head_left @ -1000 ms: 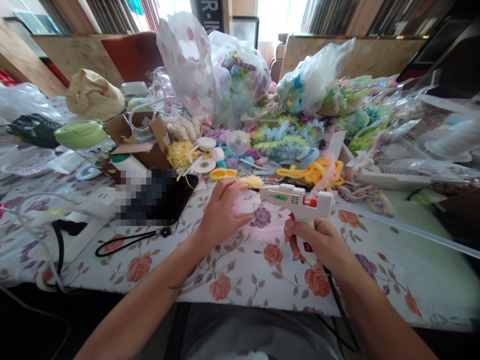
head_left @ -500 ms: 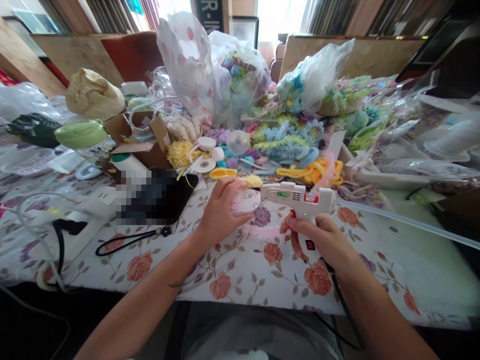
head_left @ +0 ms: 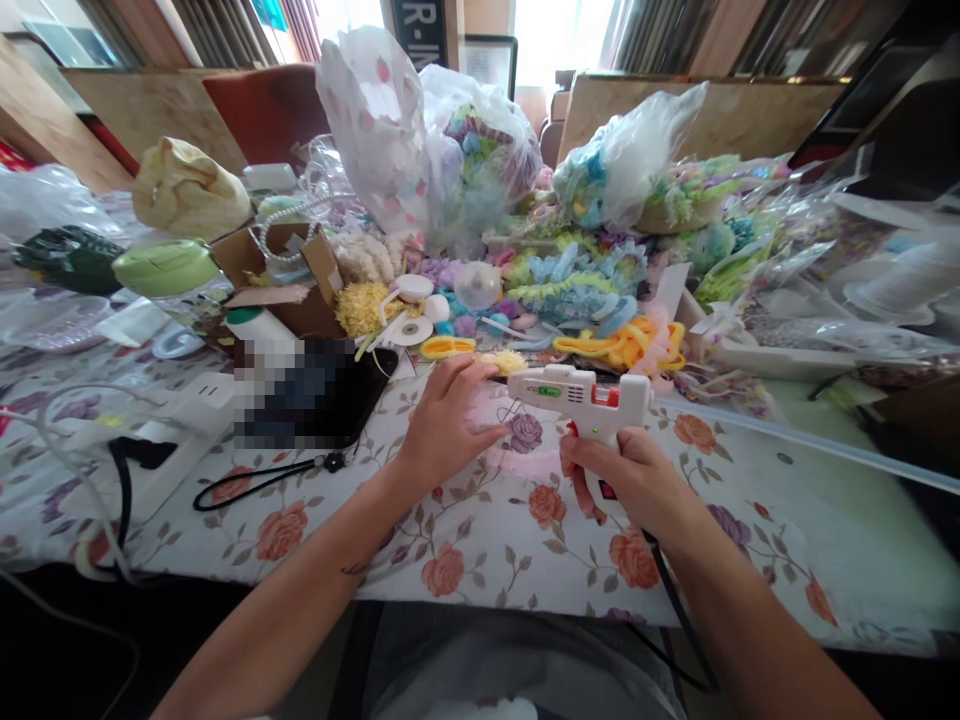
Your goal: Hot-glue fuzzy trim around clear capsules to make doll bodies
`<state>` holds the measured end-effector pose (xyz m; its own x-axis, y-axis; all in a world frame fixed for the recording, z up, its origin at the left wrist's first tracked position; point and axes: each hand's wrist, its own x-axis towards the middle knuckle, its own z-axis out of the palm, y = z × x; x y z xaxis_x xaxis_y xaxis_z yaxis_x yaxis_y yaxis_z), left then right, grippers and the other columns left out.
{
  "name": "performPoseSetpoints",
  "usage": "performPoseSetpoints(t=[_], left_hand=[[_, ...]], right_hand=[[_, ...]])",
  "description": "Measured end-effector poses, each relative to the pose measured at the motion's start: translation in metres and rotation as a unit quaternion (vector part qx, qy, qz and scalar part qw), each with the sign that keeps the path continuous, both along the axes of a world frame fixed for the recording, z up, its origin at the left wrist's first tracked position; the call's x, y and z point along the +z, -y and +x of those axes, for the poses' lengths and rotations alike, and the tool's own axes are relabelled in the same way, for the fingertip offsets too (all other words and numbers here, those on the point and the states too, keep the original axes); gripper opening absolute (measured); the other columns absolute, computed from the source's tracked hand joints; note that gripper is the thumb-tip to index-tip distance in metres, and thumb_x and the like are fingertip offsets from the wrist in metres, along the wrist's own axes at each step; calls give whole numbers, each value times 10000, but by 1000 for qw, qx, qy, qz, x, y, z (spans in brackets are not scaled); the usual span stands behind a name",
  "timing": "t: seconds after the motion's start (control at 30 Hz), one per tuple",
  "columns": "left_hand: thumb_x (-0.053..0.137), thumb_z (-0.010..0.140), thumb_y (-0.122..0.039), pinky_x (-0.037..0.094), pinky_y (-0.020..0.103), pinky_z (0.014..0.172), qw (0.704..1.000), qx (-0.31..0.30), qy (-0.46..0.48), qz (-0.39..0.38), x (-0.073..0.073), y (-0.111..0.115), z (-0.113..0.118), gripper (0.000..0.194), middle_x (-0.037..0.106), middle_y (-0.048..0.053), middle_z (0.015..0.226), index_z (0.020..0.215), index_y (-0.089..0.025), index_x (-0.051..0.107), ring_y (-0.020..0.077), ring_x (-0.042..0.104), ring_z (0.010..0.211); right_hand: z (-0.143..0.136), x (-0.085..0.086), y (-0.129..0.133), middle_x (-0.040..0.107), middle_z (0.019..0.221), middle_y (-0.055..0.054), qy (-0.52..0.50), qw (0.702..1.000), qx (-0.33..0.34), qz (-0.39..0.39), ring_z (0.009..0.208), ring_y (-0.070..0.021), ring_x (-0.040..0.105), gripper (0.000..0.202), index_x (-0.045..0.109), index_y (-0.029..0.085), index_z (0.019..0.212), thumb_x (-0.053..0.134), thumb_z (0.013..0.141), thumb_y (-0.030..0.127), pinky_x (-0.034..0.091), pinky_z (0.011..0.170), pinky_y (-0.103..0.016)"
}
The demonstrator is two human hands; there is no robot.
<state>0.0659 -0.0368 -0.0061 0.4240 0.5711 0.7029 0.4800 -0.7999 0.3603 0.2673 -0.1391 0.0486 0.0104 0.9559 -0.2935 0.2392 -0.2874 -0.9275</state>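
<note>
My right hand [head_left: 637, 470] is wrapped round the handle of a white hot glue gun [head_left: 577, 393], its fingers at the red trigger. A long translucent glue stick [head_left: 795, 440] runs out behind the gun to the right. Curved round a pale pink see-through piece [head_left: 487, 408] is my left hand [head_left: 450, 415], fingers above and thumb below. The gun's nozzle end is close to the left fingertips, beside a fluffy yellow tuft [head_left: 510, 359]. Whether the nozzle touches anything I cannot tell. A sheer pink band [head_left: 525, 462] lies on the cloth below.
On the left lie a phone [head_left: 360, 400] with a black strap and a white power strip [head_left: 187, 410] with cables. Behind my hands are orange-yellow fuzzy strips [head_left: 630, 343], a thread cone [head_left: 262, 330], a cardboard box [head_left: 319, 270] and bagged yarn trimmings [head_left: 487, 160].
The glue gun has shifted left and slightly down with my right hand, bringing its nozzle nearer the left fingertips. My left hand has barely moved.
</note>
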Motion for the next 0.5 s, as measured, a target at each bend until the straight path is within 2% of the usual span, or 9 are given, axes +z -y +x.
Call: performPoseSetpoints(t=[0.13,0.37,0.5], left_hand=[[768,714,-465,453,450,1026,1000,-2,8,-12,1,0,0,624,528,98,1206,1225,-249,482,285,527,1179],[814,670,-417,453,435,1031,999,-3,16,-43,3,2,0,655,517,92,1220,1214,-251,488,280,515,1203],[802,684,-425,456,427,1025,999,-9,17,-47,3,2,-1,649,511,95,1224,1222,-249,485,276,506,1214]], right_hand=[[3,2,2,563,430,-18,10,1000,-1,0,379,-102,477,340,554,171,548,528,834,355,374,420,-223],[4,4,0,540,405,-8,-12,999,-30,1,340,-100,469,333,545,170,543,565,792,391,347,378,-214],[6,2,-2,538,405,-8,-5,1000,-24,-7,345,-107,478,326,563,166,544,566,776,395,366,391,-220]])
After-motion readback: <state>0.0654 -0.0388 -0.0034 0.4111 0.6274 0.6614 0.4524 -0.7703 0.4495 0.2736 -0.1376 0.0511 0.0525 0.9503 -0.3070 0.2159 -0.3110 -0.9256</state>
